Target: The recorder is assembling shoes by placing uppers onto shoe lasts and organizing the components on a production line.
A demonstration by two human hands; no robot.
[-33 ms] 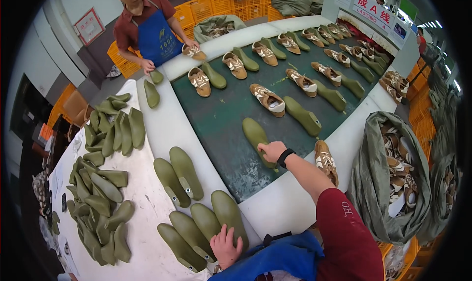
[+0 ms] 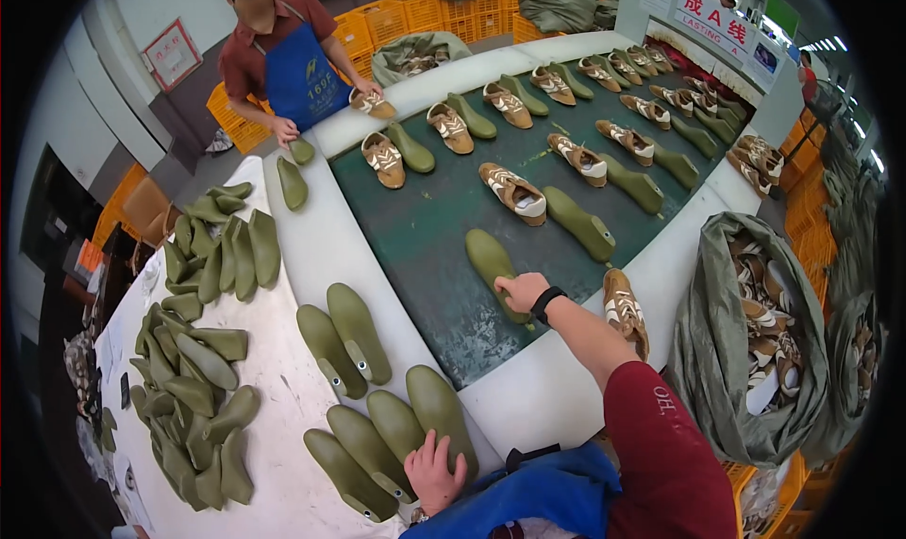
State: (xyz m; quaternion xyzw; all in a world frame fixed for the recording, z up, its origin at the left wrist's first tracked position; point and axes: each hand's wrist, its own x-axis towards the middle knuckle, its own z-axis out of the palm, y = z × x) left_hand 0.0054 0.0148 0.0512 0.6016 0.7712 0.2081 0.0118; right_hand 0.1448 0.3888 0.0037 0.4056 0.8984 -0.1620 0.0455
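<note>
- The left hand [image 2: 432, 471] lies flat at the near edge of the white bench [image 2: 311, 246], fingers spread and palm down on the heel end of a green shoe last [image 2: 442, 416]; it presses rather than grips, so nothing is closed in it.
- That last is one of a row of four lasts [image 2: 377, 449] lying side by side by the near edge, their long axes running from the near edge up and to the left; a pair of lasts [image 2: 344, 336] lies just beyond them, on the same slant.
- The right hand [image 2: 521, 292] reaches forward over the white rim onto the green conveyor belt [image 2: 434, 227]; its fingers curl loosely down onto the near end of a single green last [image 2: 493, 261], touching it from above, and I cannot tell whether they close round it.
- This last lies by the near edge of the belt, its long axis running away and slightly left from the hand, so the right hand is far the nearer to it; the left is well apart, on the bench.
- Just right of the right forearm a brown and white shoe [image 2: 625, 308] lies on the rim.
- Farther along the belt, shoes paired with lasts [image 2: 547, 204] lie in rows.
- At the far corner another person [image 2: 283, 58] in a blue apron handles a last.
</note>
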